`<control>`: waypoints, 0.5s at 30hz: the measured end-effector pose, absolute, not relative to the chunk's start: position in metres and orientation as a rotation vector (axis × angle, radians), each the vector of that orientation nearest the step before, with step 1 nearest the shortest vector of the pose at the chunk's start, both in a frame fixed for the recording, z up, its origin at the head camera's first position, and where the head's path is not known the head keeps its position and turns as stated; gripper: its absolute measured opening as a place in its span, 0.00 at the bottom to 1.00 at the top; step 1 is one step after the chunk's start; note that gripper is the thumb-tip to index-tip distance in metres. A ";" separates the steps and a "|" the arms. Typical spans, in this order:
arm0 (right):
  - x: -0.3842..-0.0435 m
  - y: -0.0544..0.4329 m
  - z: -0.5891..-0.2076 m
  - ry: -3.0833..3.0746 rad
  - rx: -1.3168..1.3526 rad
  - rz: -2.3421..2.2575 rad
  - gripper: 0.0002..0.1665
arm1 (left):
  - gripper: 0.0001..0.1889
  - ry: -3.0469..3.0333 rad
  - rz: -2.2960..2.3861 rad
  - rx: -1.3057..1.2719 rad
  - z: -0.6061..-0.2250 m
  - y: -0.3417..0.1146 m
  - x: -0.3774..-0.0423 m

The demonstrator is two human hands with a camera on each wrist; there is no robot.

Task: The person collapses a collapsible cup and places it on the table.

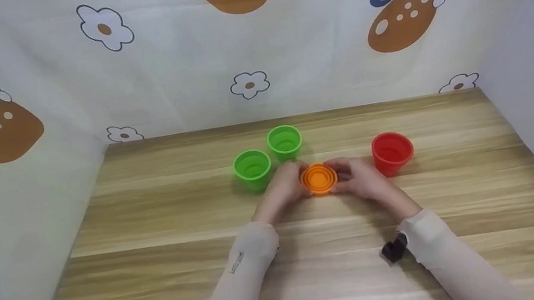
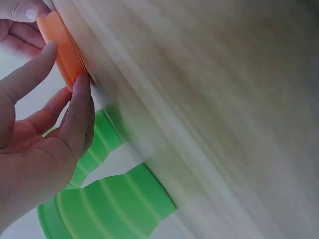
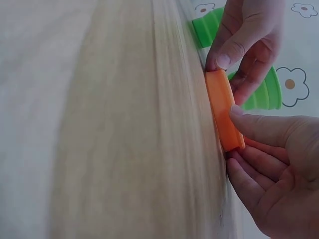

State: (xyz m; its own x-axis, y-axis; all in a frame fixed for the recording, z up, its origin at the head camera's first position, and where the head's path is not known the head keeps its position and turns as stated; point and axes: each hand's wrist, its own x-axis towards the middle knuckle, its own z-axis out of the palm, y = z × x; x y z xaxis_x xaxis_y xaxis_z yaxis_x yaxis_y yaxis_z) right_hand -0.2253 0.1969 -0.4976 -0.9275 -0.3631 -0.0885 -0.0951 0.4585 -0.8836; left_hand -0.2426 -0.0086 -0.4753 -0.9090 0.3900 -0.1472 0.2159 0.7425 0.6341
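Observation:
An orange collapsible cup (image 1: 319, 179), folded down to a low disc of rings, lies on the wooden table between the two hands. My left hand (image 1: 285, 185) pinches its left edge between thumb and fingers. On the opposite side my right hand (image 1: 361, 177) grips the rim, thumb on the near side. In the right wrist view the flattened cup (image 3: 223, 109) sits low against the tabletop, its side wall only a short band. Behind the left hand stand two green cups, one nearer (image 1: 253, 170) and one farther back (image 1: 285, 142), both extended and upright.
A red cup (image 1: 393, 152) stands extended just beyond the right hand. A black device (image 1: 395, 248) is strapped at the right wrist. Patterned cloth (image 1: 175, 67) with rabbits and flowers encloses the table (image 1: 158, 279) at the back and both sides.

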 end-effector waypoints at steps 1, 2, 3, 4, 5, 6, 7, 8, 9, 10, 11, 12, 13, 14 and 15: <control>-0.225 0.196 -0.498 2.450 -0.387 -1.454 0.37 | 0.28 2.672 0.922 0.466 -0.476 -0.009 -0.242; -0.225 0.196 -0.498 2.451 -0.385 -1.452 0.37 | 0.28 2.669 0.919 0.457 -0.476 -0.008 -0.241; -0.224 0.196 -0.498 2.451 -0.394 -1.448 0.37 | 0.28 2.671 0.913 0.449 -0.476 -0.008 -0.241; -0.224 0.195 -0.498 2.445 -0.391 -1.455 0.37 | 0.28 2.676 0.906 0.442 -0.476 -0.008 -0.241; -0.224 0.195 -0.498 2.440 -0.386 -1.460 0.37 | 0.28 2.681 0.896 0.434 -0.476 -0.008 -0.241; -0.224 0.195 -0.499 2.440 -0.377 -1.461 0.37 | 0.28 2.685 0.890 0.425 -0.476 -0.007 -0.240; -0.224 0.195 -0.499 2.437 -0.377 -1.463 0.37 | 0.29 2.693 0.872 0.421 -0.476 -0.007 -0.240; -0.224 0.195 -0.499 2.435 -0.377 -1.465 0.37 | 0.29 2.699 0.853 0.415 -0.476 -0.006 -0.240; -0.224 0.195 -0.499 2.434 -0.371 -1.470 0.37 | 0.29 2.709 0.833 0.417 -0.476 -0.005 -0.240; -0.224 0.195 -0.499 2.435 -0.364 -1.473 0.37 | 0.29 2.716 0.817 0.414 -0.475 -0.004 -0.240; -0.224 0.195 -0.499 2.440 -0.361 -1.473 0.37 | 0.29 2.721 0.804 0.411 -0.475 -0.003 -0.239; -0.224 0.195 -0.500 2.438 -0.365 -1.481 0.37 | 0.29 2.729 0.790 0.411 -0.474 -0.003 -0.239; -0.224 0.196 -0.500 2.434 -0.373 -1.488 0.36 | 0.29 2.740 0.771 0.414 -0.474 -0.002 -0.238; -0.225 0.196 -0.500 2.431 -0.375 -1.495 0.36 | 0.29 2.746 0.766 0.412 -0.473 -0.001 -0.238; -0.225 0.196 -0.500 2.426 -0.378 -1.500 0.36 | 0.28 2.755 0.758 0.413 -0.473 -0.001 -0.238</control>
State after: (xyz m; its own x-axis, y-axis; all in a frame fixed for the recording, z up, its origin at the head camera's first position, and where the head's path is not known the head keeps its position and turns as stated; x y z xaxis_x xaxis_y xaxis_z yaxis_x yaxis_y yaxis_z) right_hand -0.2249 0.1961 -0.4997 -0.9313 -0.3541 -0.0856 -0.0815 0.4316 -0.8984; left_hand -0.2377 -0.0008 -0.4729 -0.9276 0.3348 -0.1658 0.2028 0.8240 0.5291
